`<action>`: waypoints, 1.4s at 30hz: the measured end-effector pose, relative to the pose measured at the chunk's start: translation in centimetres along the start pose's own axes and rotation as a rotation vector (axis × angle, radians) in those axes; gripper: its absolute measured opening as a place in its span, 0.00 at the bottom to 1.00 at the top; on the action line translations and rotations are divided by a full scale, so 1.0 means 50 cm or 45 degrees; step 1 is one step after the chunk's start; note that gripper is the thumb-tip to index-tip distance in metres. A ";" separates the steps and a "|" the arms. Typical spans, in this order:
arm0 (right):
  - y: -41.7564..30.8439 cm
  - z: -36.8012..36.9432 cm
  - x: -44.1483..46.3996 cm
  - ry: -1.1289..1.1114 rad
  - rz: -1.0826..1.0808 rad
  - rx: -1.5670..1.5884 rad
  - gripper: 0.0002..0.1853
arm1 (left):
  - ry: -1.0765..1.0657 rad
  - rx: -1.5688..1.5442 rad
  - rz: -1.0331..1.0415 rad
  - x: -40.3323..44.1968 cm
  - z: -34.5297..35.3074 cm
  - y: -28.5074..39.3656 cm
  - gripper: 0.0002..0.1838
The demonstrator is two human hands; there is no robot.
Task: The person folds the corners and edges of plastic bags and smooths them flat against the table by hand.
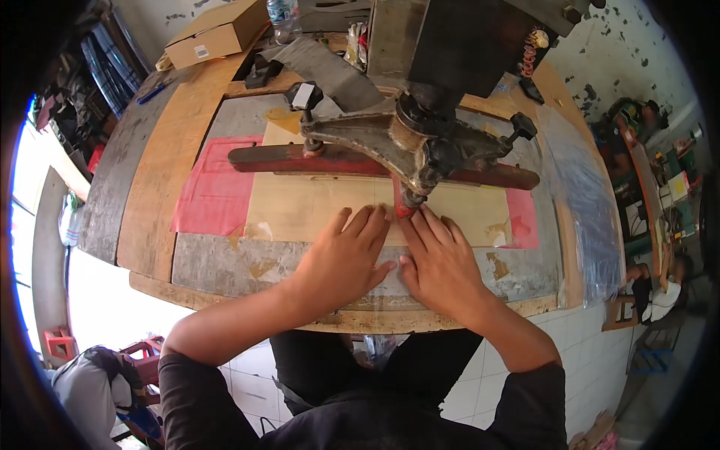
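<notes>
The left hand [334,253] lies palm down with its fingers stretched forward and thumb out to the side, spread rather than gripping. Its fingertips rest over the near edge of a flat tan sheet [292,210], which extends ahead of the hand and to both sides. The right hand [448,266] mirrors it, also flat and unclenched, fingertips over the same edge just to the right of the middle; whether either hand presses down cannot be told. Between the two sets of fingertips reaches the red central arm [400,196] of a press, its tip just beside the right index finger. Beyond the fingers, a long red crossbar [262,158] spans above the sheet, below a metal bracket [360,135]. Pink film [210,184] shows at the sheet's left end, with more at its right, all on a worn grey plate [210,256].
</notes>
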State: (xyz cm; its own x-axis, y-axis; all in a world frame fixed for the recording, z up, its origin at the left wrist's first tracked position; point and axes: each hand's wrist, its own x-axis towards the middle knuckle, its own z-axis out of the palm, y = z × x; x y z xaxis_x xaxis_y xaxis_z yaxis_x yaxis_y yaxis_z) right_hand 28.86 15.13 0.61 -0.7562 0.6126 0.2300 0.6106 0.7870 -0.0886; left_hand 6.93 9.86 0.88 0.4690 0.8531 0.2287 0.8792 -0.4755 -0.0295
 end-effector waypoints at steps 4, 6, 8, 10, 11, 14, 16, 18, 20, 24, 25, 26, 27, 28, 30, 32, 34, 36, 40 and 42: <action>0.016 -0.019 -0.015 -0.109 -0.013 -0.037 0.37 | -0.012 -0.008 -0.014 -0.021 0.003 -0.008 0.44; 0.026 -0.022 -0.020 -0.138 -0.003 -0.031 0.39 | -0.020 -0.040 -0.033 -0.025 0.000 -0.012 0.44; 0.037 -0.024 -0.029 -0.171 0.007 -0.026 0.40 | -0.028 -0.077 -0.054 -0.028 -0.001 -0.012 0.44; 0.045 -0.023 -0.036 -0.178 0.038 -0.023 0.42 | -0.046 -0.067 -0.071 -0.032 -0.001 -0.012 0.45; 0.045 -0.024 -0.034 -0.185 0.033 -0.025 0.42 | -0.044 -0.073 -0.078 -0.033 0.001 -0.011 0.45; 0.041 -0.029 -0.037 -0.189 0.059 -0.035 0.43 | -0.047 -0.031 -0.089 -0.031 0.005 -0.002 0.45; 0.042 -0.026 -0.037 -0.174 0.042 -0.032 0.43 | -0.036 0.021 -0.110 -0.032 0.008 0.004 0.47; 0.041 -0.027 -0.036 -0.165 0.047 -0.033 0.43 | -0.029 0.011 -0.120 -0.030 0.005 0.009 0.47; 0.045 -0.022 -0.033 -0.161 0.048 -0.034 0.42 | -0.023 -0.003 -0.133 -0.028 0.009 0.006 0.47; 0.077 0.012 -0.007 -0.077 0.018 -0.075 0.40 | 0.051 -0.058 -0.141 -0.011 0.030 -0.025 0.47; 0.078 0.016 -0.003 -0.033 -0.007 -0.112 0.39 | 0.069 -0.064 -0.138 -0.008 0.031 -0.031 0.47; 0.074 0.012 -0.002 -0.024 -0.011 -0.116 0.39 | 0.075 -0.056 -0.139 -0.006 0.029 -0.035 0.47; 0.067 0.007 -0.001 -0.018 0.027 -0.058 0.38 | 0.068 -0.074 -0.137 -0.005 0.028 -0.037 0.47; 0.062 0.003 0.000 -0.013 0.066 -0.001 0.38 | 0.062 -0.095 -0.136 -0.004 0.029 -0.037 0.47; 0.059 0.002 0.000 0.052 0.035 -0.023 0.37 | 0.081 -0.090 -0.131 -0.003 0.035 -0.038 0.47; 0.055 -0.004 -0.002 0.115 0.012 -0.038 0.36 | 0.092 -0.088 -0.120 -0.003 0.040 -0.035 0.47; 0.048 -0.019 0.001 0.133 -0.032 -0.048 0.35 | 0.089 -0.091 -0.124 -0.003 0.041 -0.035 0.47; 0.042 -0.025 0.002 0.137 -0.076 -0.015 0.34 | 0.098 -0.096 -0.115 -0.003 0.045 -0.037 0.47; 0.048 0.001 0.000 0.073 -0.098 0.073 0.32 | 0.109 -0.111 -0.111 -0.003 0.047 -0.041 0.49; 0.047 0.002 0.002 0.060 -0.086 0.074 0.32 | 0.129 -0.118 -0.111 -0.001 0.054 -0.045 0.49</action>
State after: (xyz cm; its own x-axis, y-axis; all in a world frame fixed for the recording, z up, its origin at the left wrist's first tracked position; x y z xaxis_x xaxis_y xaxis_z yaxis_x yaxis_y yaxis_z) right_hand 30.16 17.05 0.33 -0.7824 0.5551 0.2825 0.5431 0.8300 -0.1268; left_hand 5.14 11.46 -1.68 0.3763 0.8681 0.3236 0.9025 -0.4225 0.0838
